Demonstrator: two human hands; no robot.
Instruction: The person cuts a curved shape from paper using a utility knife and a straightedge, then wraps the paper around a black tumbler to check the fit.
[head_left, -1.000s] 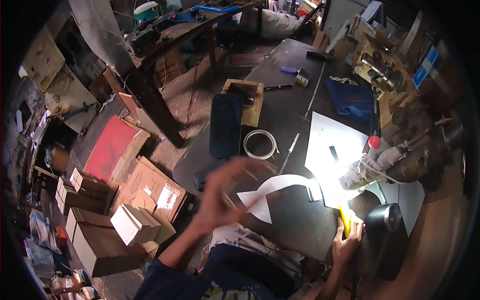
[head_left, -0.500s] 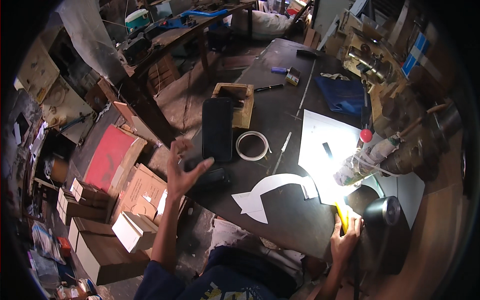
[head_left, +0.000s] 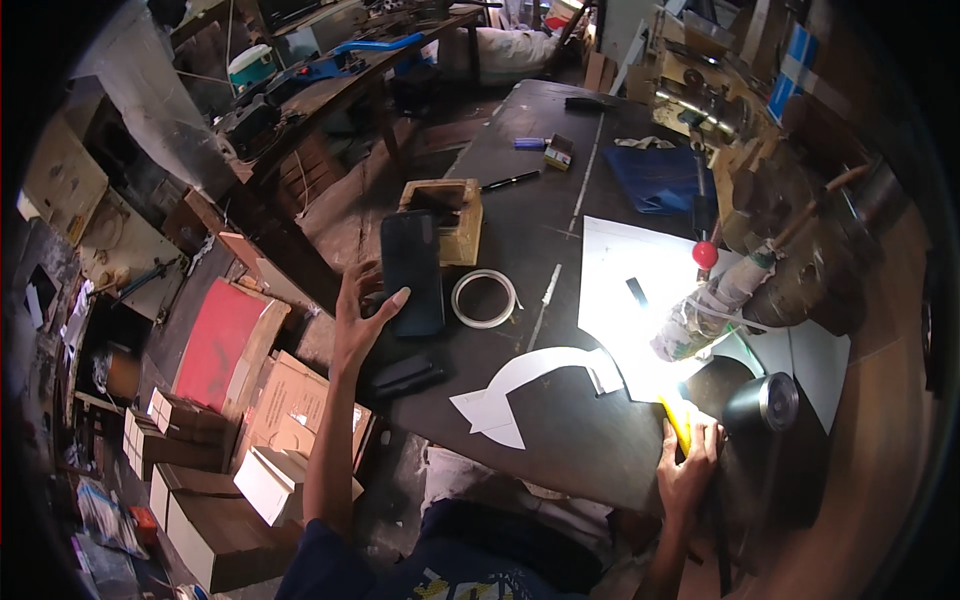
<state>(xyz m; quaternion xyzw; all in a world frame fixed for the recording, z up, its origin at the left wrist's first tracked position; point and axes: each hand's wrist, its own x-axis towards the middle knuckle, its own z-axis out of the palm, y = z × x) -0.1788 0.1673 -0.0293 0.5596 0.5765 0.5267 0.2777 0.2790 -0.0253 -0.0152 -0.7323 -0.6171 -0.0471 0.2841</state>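
Note:
My left hand (head_left: 362, 315) is closed on the left edge of a dark smartphone (head_left: 413, 280), its thumb across the phone's face. The phone stands near-upright by a square wooden box (head_left: 462, 225). In my right hand (head_left: 688, 462), at the table's near right, is a slim yellow-handled tool (head_left: 677, 420); glare hides its tip. It meets the edge of a brightly lit white sheet (head_left: 605, 270). Between the hands lies a curved white paper cutout (head_left: 515, 385). A roll of tape (head_left: 485, 298) sits right of the phone, and a black object (head_left: 405, 375) lies below it.
Right of the sheet are a wrapped arm (head_left: 700, 315), a red knob (head_left: 705, 254) and a black cylinder (head_left: 762, 403). Farther back are a pen (head_left: 511, 181), a small box (head_left: 558, 152) and blue cloth (head_left: 655, 178). Cardboard boxes (head_left: 215, 525) stand at left.
My left hand has closed on the phone, its thumb now over the front. The phone has tilted and dropped slightly against the box. My right hand keeps its hold; the whole view has shifted slightly.

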